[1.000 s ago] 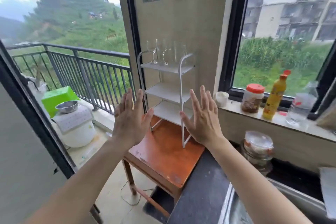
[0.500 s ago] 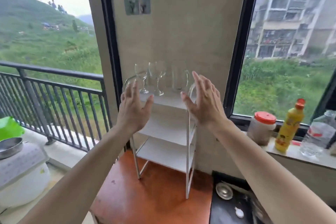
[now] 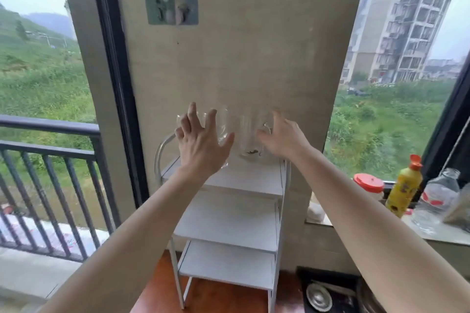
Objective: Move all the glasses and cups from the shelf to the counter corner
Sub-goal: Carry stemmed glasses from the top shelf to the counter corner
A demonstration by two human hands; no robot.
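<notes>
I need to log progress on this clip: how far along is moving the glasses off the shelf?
Nothing looks done: the wine glasses and the clear mug all stand on the top tier of the white shelf. In hand: the left hand reaches in front of the wine glasses and the right hand nears the mug, fingers spread, neither closed on anything. Every piece remains to be carried over.

A three-tier shelf (image 3: 229, 213) stands on a table (image 3: 211, 297) against the wall, between two windows. Wine glasses (image 3: 221, 124) stand on its top tier at left, a glass mug (image 3: 250, 137) to their right. The left hand (image 3: 201, 145) is before the wine glasses, the right hand (image 3: 284, 137) beside the mug. On the sill at right stand a jar (image 3: 370, 185), a bottle (image 3: 404, 185) and a glass bottle (image 3: 437, 201).
</notes>
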